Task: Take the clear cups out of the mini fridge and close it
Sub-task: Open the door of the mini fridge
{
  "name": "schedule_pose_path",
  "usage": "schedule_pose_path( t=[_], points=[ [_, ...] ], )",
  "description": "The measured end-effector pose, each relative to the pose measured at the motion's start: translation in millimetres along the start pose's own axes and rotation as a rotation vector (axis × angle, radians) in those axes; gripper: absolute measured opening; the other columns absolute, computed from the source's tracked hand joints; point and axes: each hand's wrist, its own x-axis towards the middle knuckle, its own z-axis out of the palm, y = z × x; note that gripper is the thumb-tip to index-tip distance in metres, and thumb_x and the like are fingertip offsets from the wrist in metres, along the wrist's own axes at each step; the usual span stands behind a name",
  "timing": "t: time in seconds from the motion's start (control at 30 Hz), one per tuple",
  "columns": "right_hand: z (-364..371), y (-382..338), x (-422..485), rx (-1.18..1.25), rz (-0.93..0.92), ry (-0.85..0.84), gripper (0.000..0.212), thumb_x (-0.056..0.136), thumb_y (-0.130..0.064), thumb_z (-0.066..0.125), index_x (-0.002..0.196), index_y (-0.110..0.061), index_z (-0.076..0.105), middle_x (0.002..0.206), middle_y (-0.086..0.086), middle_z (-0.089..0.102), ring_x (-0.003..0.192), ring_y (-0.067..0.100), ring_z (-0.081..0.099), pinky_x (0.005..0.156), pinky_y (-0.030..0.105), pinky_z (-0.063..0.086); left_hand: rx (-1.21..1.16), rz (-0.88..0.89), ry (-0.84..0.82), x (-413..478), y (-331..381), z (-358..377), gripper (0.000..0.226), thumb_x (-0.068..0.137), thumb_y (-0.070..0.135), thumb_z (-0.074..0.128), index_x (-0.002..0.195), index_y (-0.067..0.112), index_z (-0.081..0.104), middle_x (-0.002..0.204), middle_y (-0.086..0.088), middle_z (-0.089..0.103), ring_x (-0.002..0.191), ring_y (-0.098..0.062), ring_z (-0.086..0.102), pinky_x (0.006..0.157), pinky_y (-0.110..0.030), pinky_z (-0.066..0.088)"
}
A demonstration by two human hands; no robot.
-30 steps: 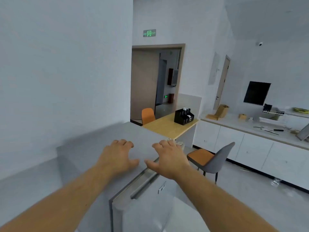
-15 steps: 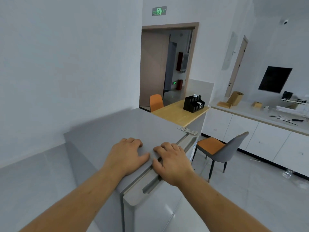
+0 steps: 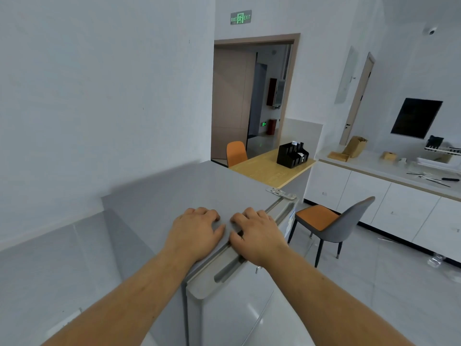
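Note:
A grey mini fridge [image 3: 174,191] stands right in front of me against the wall. Its door [image 3: 239,305] faces lower right and looks closed, with a recessed handle slot along its top edge. My left hand [image 3: 197,231] lies palm down on the fridge top near the front edge, fingers spread. My right hand [image 3: 257,233] rests beside it, over the top edge of the door, fingers slightly curled. Neither hand holds anything. No clear cups are in view.
A wooden table [image 3: 272,168] with a black organiser [image 3: 291,154] stands behind the fridge, with an orange chair [image 3: 236,152] beyond it. A grey and orange chair [image 3: 331,221] stands to the right. White counter cabinets [image 3: 389,196] run along the right wall. An open doorway [image 3: 252,96] lies ahead.
Both hands have slid back toward the front edge of the fridge top and closer together. The view has tilted down and nearer to the fridge.

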Motion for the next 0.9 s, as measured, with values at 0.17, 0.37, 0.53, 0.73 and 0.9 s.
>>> schedule_pose_path(
  t=[0.17,0.37,0.53,0.73,0.9],
  points=[
    [3.9,-24.2,-7.3,-0.053,0.037,0.058,0.035,0.105,-0.039,0.034,0.121,-0.016,0.056,0.116,0.009,0.056,0.108,0.032,0.052,0.093,0.046,0.044,-0.043,0.011,0.001,-0.7,-0.1,-3.3,0.052,0.095,0.065,0.041,0.130,0.034,0.061,0.135,0.004,0.063,0.123,-0.020,0.053,0.100,-0.042,0.047],
    [13.3,-37.0,-42.6,-0.036,-0.147,0.260,0.032,0.105,-0.036,0.038,0.107,-0.017,0.064,0.095,0.004,0.059,0.088,0.024,0.051,0.081,0.039,0.048,-0.069,0.032,-0.037,-4.0,1.0,-5.0,0.052,0.090,0.064,0.039,0.128,0.037,0.060,0.135,0.007,0.063,0.124,-0.019,0.052,0.103,-0.042,0.046],
    [9.3,-34.8,-56.2,0.056,-0.116,0.232,0.029,0.108,-0.038,0.039,0.110,-0.019,0.061,0.099,0.000,0.054,0.087,0.019,0.052,0.076,0.035,0.049,-0.101,0.090,-0.052,-7.3,4.4,-7.8,0.060,0.084,0.072,0.033,0.125,0.039,0.063,0.133,0.011,0.064,0.121,-0.014,0.053,0.101,-0.037,0.046],
    [3.4,-34.1,-62.2,0.024,-0.144,0.209,0.037,0.109,-0.035,0.038,0.104,-0.014,0.068,0.098,0.003,0.056,0.085,0.022,0.055,0.076,0.038,0.051,-0.113,0.081,-0.032,-4.9,1.1,-2.1,0.052,0.090,0.073,0.045,0.125,0.039,0.064,0.134,0.012,0.064,0.121,-0.012,0.054,0.102,-0.036,0.047],
    [-0.7,-30.9,-65.3,0.021,-0.191,0.178,0.040,0.109,-0.032,0.039,0.097,-0.011,0.072,0.096,0.005,0.059,0.087,0.023,0.056,0.078,0.040,0.051,-0.119,0.079,-0.017,-3.5,-1.3,-0.1,0.052,0.088,0.075,0.045,0.122,0.041,0.064,0.131,0.014,0.065,0.119,-0.011,0.055,0.100,-0.036,0.048]
  ],
)
